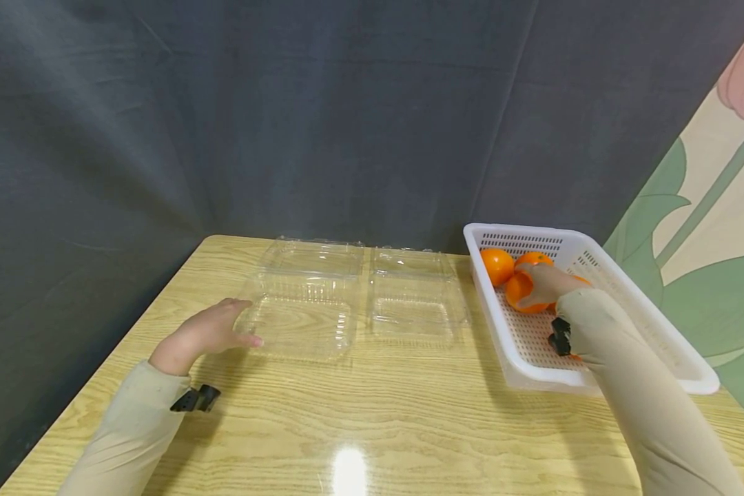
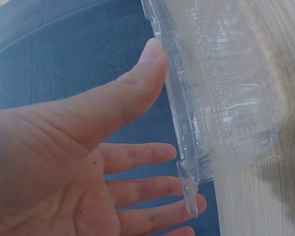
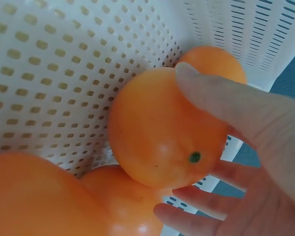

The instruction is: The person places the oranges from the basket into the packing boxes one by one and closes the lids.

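My left hand is beside the left edge of a clear plastic clamshell container, whose lid lies folded back. In the left wrist view its thumb and fingers are spread at the container's rim, fairly straight; whether they touch it I cannot tell. Inside the white basket, my right hand grips an orange, thumb on top and fingers around its far side. Other oranges lie against it: one at the basket's back left corner, another behind the hand.
A second open clear container stands between the first one and the basket. The wooden table ends at a dark curtain behind. On the right is a wall painted with leaves and a flower.
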